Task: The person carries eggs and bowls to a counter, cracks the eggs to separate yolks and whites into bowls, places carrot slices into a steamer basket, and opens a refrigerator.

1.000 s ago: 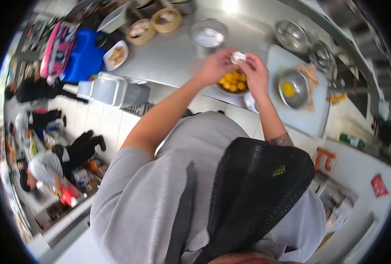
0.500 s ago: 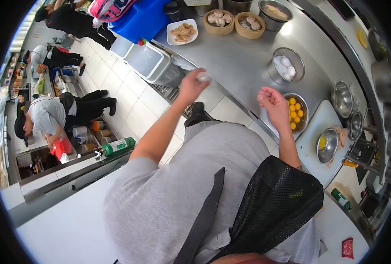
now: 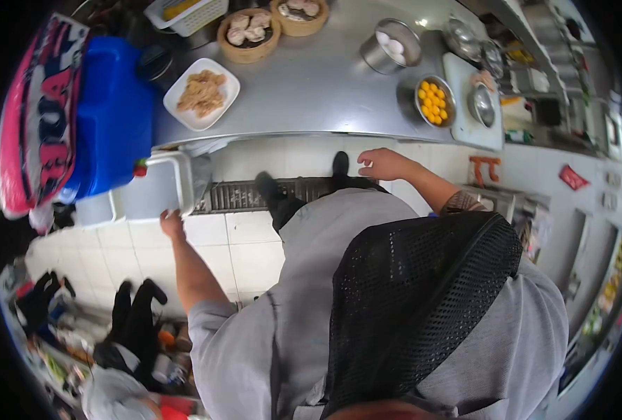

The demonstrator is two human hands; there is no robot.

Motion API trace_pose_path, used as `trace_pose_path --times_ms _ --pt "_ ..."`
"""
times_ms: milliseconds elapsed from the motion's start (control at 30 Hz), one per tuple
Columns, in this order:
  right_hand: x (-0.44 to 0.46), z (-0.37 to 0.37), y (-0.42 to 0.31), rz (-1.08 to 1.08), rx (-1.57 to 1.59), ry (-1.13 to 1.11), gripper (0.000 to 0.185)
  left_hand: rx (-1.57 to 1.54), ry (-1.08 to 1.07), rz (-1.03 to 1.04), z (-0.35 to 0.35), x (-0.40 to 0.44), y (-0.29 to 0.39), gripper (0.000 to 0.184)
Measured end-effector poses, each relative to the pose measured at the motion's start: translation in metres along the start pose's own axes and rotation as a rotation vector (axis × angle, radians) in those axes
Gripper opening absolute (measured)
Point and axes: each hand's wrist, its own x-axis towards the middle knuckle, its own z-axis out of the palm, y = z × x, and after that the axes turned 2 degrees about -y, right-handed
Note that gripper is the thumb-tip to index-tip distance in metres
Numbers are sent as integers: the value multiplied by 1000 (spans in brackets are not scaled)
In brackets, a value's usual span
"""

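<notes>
My left hand [image 3: 173, 224] hangs low beside the grey lidless bin [image 3: 184, 183]; its fingers look slightly apart and no shell shows in them. My right hand [image 3: 384, 164] is held in front of the counter's edge, fingers loosely bent and apart, with nothing visible in it. Beyond it on the counter stands a metal bowl [image 3: 451, 96] with several yolks [image 3: 432, 103] in it. A steel pot [image 3: 379, 59] with white eggs [image 3: 393, 46] is a little farther left. A small metal bowl [image 3: 480, 105] rests on the white cutting board [image 3: 465, 131].
On the steel counter [image 3: 311, 91] are a white plate [image 3: 185, 119] of pale brown food and bamboo steamers [image 3: 249, 54]. A blue container [image 3: 115, 115] and a pink bag [image 3: 41, 119] are at left. A co-worker [image 3: 115, 392] bends behind at lower left.
My view has swung round, putting the counter across the top. My left hand has gone down beside the bin, and the white shell is no longer seen in it. My right hand has left the yolk bowl.
</notes>
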Motion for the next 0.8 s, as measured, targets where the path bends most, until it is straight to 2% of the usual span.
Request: trace_pose_path --times_ms 67,100,167,233,267,333,400,467,533,567,600,633,667,700,733,767,800 --pt "-17 16 8 149 12 -78 44 -84 41 29 -5 24 0 59" --pt "-26 24 18 110 -32 -41 44 -74 6 14 -8 43 -5 58" --pt "-42 39 34 196 -67 -46 45 -62 -44 5 -5 59 2 57" --pt "-57 50 52 263 -106 -48 45 -254 -228 64 2 35 36 58" --pt "-66 56 60 308 -98 -20 44 -99 -190 1 6 51 30 73" --pt "-75 64 72 356 -76 33 43 72 -51 238 23 84 -8 69" --pt "-81 70 78 354 -43 113 42 463 -29 412 37 99 -21 84" --pt "-83 74 77 373 14 158 41 914 25 438 57 63 -5 94" --pt "-82 76 75 379 116 209 37 833 101 474 77 21 0 95" --pt "-77 93 97 331 77 170 37 782 90 580 86 9 -7 94" --pt "-66 104 116 276 19 148 36 821 31 471 93 -4 -10 91" --pt "-55 128 153 118 -5 110 32 856 10 492 103 -20 -5 83" --pt "-48 159 184 112 -29 205 31 985 -82 596 109 -43 -1 75" --pt "-36 188 214 -103 -180 379 33 1000 -163 716 122 -46 3 71" --pt "-54 171 194 59 20 328 31 1027 -335 427 137 -68 24 68" --pt "-71 155 173 229 211 305 32 1495 -613 733 155 -76 41 57" --pt "-67 180 209 34 71 365 30 1797 -875 1129 162 -82 45 46"
